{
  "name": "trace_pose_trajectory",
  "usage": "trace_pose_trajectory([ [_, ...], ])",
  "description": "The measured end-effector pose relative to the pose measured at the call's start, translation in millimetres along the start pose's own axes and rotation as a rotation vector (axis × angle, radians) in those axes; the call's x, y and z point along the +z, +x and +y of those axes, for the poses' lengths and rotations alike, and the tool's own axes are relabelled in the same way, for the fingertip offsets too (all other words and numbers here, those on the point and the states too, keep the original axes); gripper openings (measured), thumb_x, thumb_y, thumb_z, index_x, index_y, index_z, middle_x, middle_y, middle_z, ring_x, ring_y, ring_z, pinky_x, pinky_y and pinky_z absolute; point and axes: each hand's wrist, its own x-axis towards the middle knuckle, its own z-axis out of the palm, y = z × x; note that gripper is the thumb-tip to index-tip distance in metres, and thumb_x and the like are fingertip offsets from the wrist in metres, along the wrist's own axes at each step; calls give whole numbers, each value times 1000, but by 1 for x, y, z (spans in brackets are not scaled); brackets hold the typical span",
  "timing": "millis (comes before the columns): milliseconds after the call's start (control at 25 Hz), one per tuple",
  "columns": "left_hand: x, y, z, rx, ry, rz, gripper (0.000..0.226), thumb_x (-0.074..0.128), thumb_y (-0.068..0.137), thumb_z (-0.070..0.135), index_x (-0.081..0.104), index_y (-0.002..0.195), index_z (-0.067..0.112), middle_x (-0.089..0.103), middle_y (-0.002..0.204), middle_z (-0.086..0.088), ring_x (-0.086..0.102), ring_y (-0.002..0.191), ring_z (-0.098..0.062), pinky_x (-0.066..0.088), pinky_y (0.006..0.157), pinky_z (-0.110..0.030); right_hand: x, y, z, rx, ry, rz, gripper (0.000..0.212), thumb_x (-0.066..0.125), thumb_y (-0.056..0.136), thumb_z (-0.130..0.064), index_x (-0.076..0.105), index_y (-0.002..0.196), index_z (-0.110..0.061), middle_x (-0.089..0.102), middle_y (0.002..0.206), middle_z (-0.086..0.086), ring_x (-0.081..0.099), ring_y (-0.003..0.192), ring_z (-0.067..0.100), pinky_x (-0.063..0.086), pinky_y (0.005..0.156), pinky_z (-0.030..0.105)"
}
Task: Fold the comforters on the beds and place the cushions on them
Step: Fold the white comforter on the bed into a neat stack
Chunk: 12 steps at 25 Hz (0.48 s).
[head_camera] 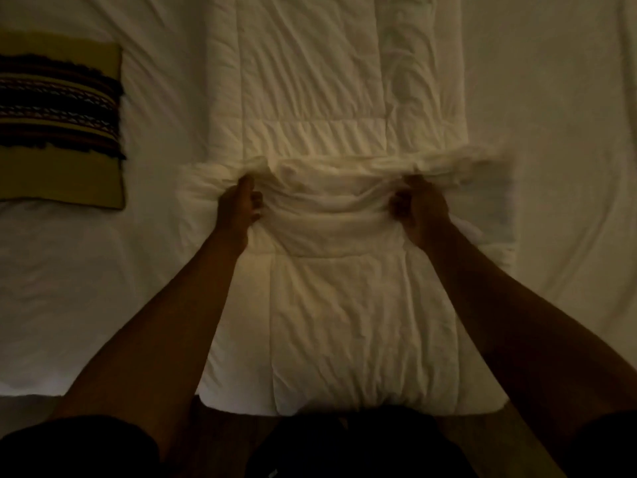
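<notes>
White bed sheet (pixel 568 132), dim warm light

Fitted over the mattress, creased, with curved wrinkles toward its right side; below the sheet's near edge, a strip of dark floor (pixel 31 408) and dark clothing (pixel 344 450).

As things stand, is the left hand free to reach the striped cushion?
Probably not yet: the left hand is gripping the comforter fold. Nothing lies between it and the cushion.

Comforter (pixel 344 305): soft matt white cloth, quilted, creased. Sheet (pixel 86 270): smooth matt cloth. Cushion (pixel 58 122), upper left: coarse woven fabric with fuzzy stripes.
</notes>
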Motion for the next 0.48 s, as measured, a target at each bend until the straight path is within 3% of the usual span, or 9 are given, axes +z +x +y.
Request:
trace_pose_trajectory([
  [40, 2, 14, -21, 114, 369, -35, 50, 49, 97, 49, 58, 129, 13, 60, 132, -16, 58, 119, -31, 42, 105, -44, -6, 15, 14, -132, -402, 57, 49, 65, 84, -39, 56, 129, -20, 64, 115, 10, 63, 97, 23, 54, 89, 43],
  [120, -3, 36, -66, 429, 1170, -107, 66, 36, 94, 65, 39, 148, 27, 38, 154, -8, 34, 142, -32, 21, 118, -49, -33, 47, 43, -484, -1249, 109, 52, 55, 87, -50, 52, 135, -30, 51, 139, 10, 47, 129, 28, 31, 112, 49],
  [160, -9, 42, -82, 565, 1404, -86, 70, 31, 92, 70, 28, 152, 33, 26, 160, -7, 23, 148, -33, 11, 120, -52, -47, 57, 52, -574, -1492, 133, 55, 47, 89, -55, 45, 141, -35, 40, 150, 9, 33, 141, 30, 17, 117, 52],
  [280, -22, 63, -110, 717, 1590, 6, 75, 27, 92, 73, 9, 156, 38, 4, 165, -12, 5, 152, -32, -1, 121, -57, -74, 74, 68, -526, -1691, 197, 63, 30, 94, -66, 14, 151, -47, 5, 164, 0, 0, 152, 29, -5, 118, 57],
  [480, -8, 111, -145, 736, 1601, -70, 76, 25, 94, 70, 4, 157, 33, -1, 165, -14, 0, 152, -34, 3, 119, -61, -86, 111, 107, -564, -1728, 236, 64, 27, 97, -62, 4, 153, -42, -4, 165, 0, -5, 152, 29, 3, 119, 60],
])
